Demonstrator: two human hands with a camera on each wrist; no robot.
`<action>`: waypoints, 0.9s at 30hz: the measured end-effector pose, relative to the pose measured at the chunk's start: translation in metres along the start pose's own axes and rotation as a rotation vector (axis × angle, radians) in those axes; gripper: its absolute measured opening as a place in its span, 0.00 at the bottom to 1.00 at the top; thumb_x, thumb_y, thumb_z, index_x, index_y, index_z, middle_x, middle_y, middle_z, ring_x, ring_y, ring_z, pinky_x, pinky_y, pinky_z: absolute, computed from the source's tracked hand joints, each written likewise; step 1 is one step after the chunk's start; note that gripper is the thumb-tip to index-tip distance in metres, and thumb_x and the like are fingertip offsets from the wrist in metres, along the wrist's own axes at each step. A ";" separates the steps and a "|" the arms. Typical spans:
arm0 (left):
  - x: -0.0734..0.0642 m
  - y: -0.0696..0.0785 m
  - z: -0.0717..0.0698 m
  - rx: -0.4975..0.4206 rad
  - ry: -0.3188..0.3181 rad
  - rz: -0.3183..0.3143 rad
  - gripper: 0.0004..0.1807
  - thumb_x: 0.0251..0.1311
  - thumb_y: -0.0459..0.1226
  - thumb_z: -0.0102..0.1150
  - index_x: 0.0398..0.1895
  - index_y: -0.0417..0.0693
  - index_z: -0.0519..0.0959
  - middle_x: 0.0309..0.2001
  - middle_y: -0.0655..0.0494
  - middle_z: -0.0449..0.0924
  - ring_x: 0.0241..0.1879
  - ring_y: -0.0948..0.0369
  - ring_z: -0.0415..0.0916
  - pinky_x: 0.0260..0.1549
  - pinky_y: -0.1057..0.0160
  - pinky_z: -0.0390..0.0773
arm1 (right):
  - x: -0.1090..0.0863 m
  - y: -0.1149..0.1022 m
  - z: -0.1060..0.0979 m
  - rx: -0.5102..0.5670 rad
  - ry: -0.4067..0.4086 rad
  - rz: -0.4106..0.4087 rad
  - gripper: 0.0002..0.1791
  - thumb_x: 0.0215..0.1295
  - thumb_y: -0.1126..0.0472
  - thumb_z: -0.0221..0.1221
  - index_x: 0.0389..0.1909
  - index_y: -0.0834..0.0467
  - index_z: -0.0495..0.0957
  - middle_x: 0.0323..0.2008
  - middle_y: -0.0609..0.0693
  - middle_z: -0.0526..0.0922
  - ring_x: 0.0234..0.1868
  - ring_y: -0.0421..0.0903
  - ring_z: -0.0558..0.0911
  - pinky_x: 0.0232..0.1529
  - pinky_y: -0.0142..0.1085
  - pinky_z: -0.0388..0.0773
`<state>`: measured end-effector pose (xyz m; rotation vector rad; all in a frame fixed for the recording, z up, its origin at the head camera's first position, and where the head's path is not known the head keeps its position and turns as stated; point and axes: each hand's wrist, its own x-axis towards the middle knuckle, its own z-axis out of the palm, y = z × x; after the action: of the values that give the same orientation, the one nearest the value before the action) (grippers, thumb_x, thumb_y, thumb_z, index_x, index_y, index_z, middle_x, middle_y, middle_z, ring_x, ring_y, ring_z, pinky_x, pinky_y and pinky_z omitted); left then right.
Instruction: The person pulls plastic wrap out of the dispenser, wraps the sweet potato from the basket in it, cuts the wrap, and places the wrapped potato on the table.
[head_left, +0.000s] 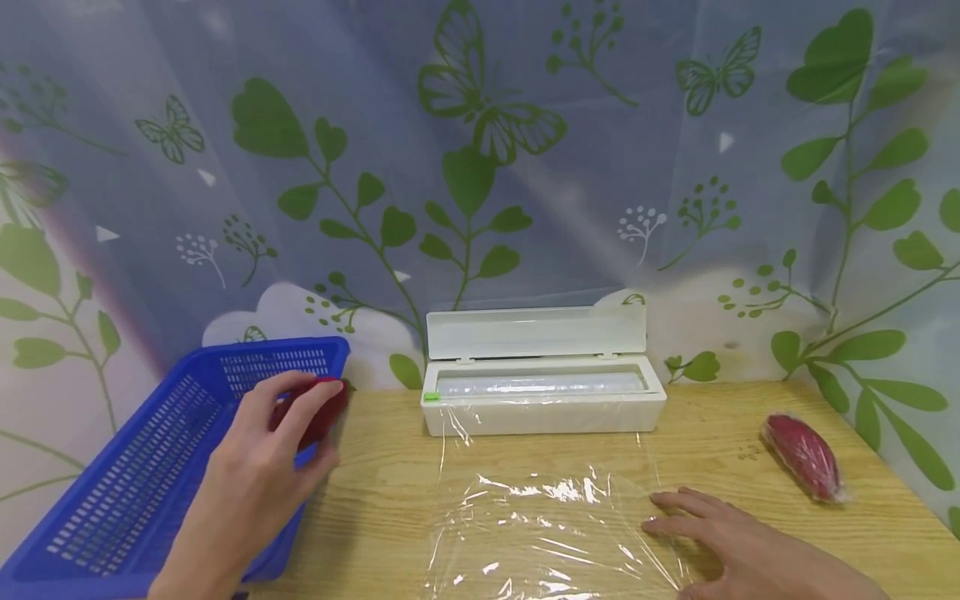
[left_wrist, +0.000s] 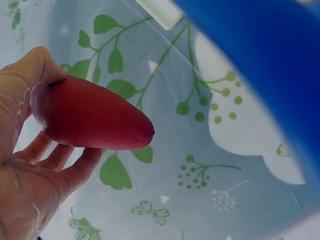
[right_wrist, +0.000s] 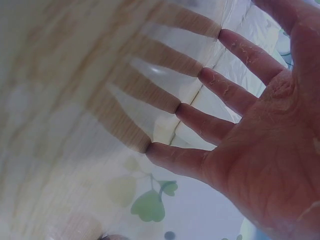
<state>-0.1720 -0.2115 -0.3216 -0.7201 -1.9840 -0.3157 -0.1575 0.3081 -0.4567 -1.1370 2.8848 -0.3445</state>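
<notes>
To the left of the grip and below it, a blue basket (head_left: pixel 142 467) with slotted walls is seen, stood at a slant on the wooden table (head_left: pixel 375 508). Over its right rim, close to the far corner, the left hand (head_left: pixel 258 442) is held; between its thumb and fingers a smooth dark-red vegetable (left_wrist: pixel 95 115) is grasped, the rounded end being kept against the hand and the tapered tip left bare, as is shown by the left wrist view. To the right of this grip and well apart from it, a white dispenser box (head_left: pixel 543 418) is set against the patterned curtain (head_left: pixel 570 208), its lid (head_left: pixel 536 335) raised and a roll (head_left: pixel 540 384) of clear film lodged inside; a green tab (head_left: pixel 431 397) is seen at the end nearer the grip. From the box, a sheet of clear film (head_left: pixel 525 533) is drawn out over the table, to the right of the grip. At the sheet's far side, the right hand (head_left: pixel 735 542) is placed with fingers spread and nearly straight, its fingertips lowered to the surface, nothing being clasped. Farthest right from the grip, beyond the right hand, a second red vegetable (head_left: pixel 804 458), wrapped in film, is laid on the table.
</notes>
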 end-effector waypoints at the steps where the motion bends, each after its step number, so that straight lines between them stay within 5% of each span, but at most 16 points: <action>1: 0.001 0.001 0.001 -0.008 0.004 -0.001 0.22 0.59 0.41 0.51 0.54 0.45 0.83 0.53 0.36 0.78 0.47 0.42 0.79 0.35 0.44 0.85 | 0.000 0.000 0.000 0.000 -0.001 0.000 0.38 0.64 0.32 0.61 0.73 0.39 0.68 0.71 0.52 0.72 0.68 0.59 0.73 0.56 0.45 0.82; 27: 0.035 0.056 0.034 -0.201 -0.037 0.123 0.25 0.48 0.29 0.66 0.54 0.46 0.83 0.53 0.43 0.79 0.50 0.49 0.79 0.46 0.54 0.85 | 0.001 -0.003 -0.001 0.003 -0.008 0.028 0.38 0.62 0.31 0.62 0.72 0.38 0.68 0.71 0.53 0.72 0.66 0.69 0.73 0.53 0.53 0.82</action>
<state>-0.1747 -0.1380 -0.3130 -0.9771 -1.9503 -0.4347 -0.1561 0.3053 -0.4550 -1.0939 2.8894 -0.3426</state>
